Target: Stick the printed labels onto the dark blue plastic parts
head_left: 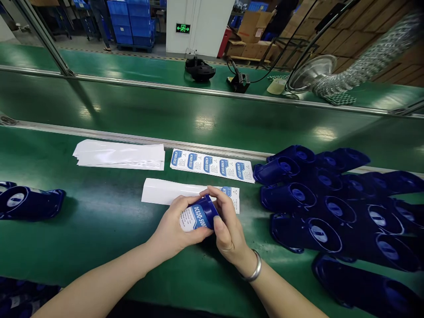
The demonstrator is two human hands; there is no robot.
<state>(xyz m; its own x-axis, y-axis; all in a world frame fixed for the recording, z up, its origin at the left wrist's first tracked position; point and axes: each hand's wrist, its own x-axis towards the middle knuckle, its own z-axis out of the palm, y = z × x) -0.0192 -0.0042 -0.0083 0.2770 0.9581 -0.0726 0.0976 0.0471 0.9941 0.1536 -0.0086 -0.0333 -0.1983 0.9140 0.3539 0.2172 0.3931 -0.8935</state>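
Note:
Between both hands is a dark blue plastic housing (209, 210) with a blue-and-white label (192, 219) on its side, lettered DC52Q-5000. My left hand (174, 225) wraps round the labelled side, thumb below and fingers above. At the rim end, my right hand (228, 225) grips the housing with thumb and fingertips. Just behind the hands lies a white backing strip (165, 192), with a label (226, 191) at its right end, partly covered by my right fingers. A sheet of several labels (212, 165) lies farther back.
A stack of blank white strips (119, 154) lies at the back left. Many blue housings (298, 194) crowd the right side, and another housing (33, 203) lies at the left edge. A metal rail (132, 136) runs behind the strips; a silver duct (367, 62) hangs at upper right.

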